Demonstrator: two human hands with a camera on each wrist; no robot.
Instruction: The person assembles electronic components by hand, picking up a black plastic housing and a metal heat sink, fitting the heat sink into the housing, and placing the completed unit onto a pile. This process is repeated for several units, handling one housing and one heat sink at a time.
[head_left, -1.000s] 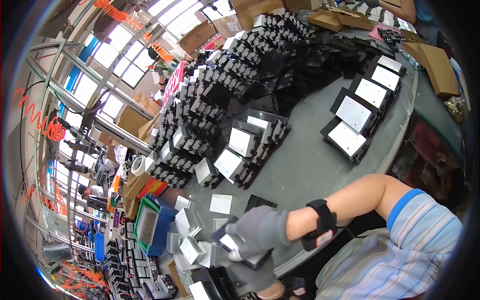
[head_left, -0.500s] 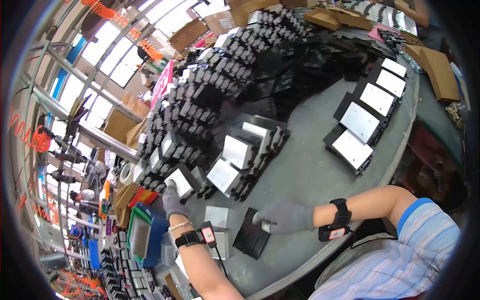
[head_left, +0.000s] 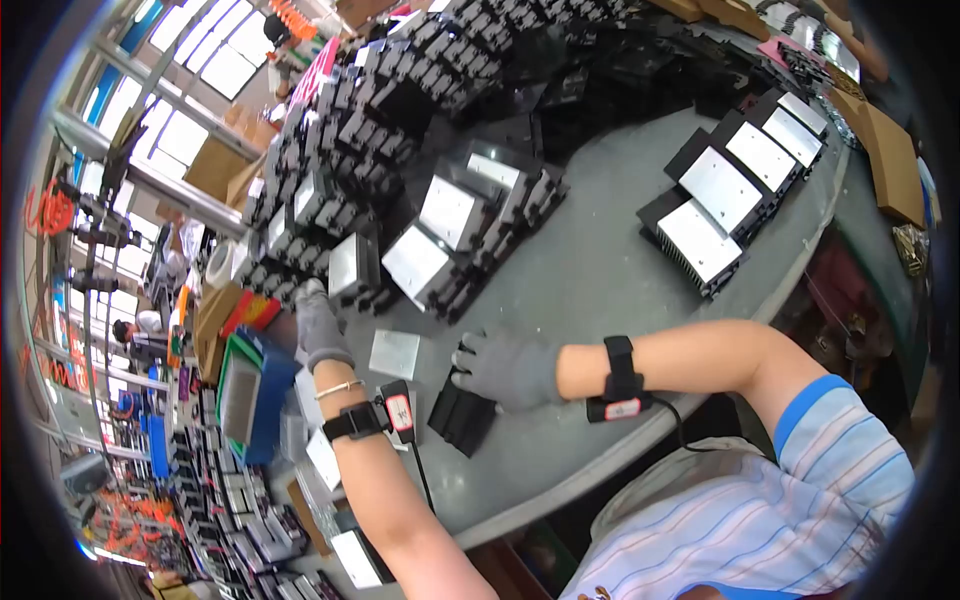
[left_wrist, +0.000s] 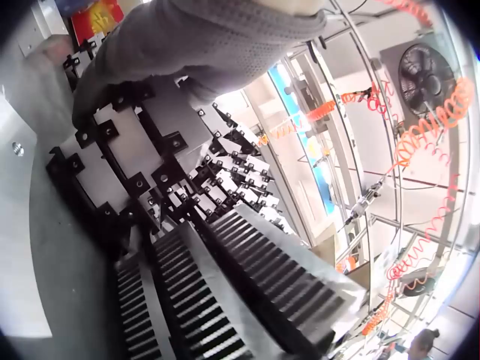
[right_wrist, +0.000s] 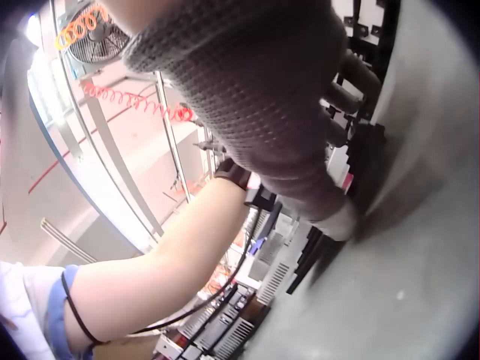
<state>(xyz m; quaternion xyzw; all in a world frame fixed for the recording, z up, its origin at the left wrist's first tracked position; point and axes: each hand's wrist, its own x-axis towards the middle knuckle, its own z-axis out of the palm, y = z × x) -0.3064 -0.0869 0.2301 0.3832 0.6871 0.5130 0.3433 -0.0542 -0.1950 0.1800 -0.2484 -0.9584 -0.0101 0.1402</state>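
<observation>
My gloved left hand [head_left: 322,325] reaches to the lower end of the stacked black-bracketed modules. In the left wrist view, this hand [left_wrist: 187,45] has its fingers curled round a bracketed module [left_wrist: 127,142]. Left of the centre row, a silver-topped block [head_left: 349,267] stands beside it. My gloved right hand [head_left: 505,370] pinches a black plate [head_left: 462,415] at its upper edge, near a loose silver block [head_left: 396,354]. The right wrist view shows this hand [right_wrist: 262,90] with its fingers bent round the dark plate [right_wrist: 364,154]; part of the plate is hidden.
Silver-topped heatsink blocks [head_left: 697,240] line the right side of the grey table [head_left: 590,290]. A blue bin [head_left: 270,410] stands at the left. Many black modules [head_left: 375,135] fill the back. Cardboard [head_left: 885,160] lies at the far right.
My left hand has moved off the silver-topped block to the modules beside it. The right hand, earlier over the flat black plate, now grips it. The head view has shifted.
</observation>
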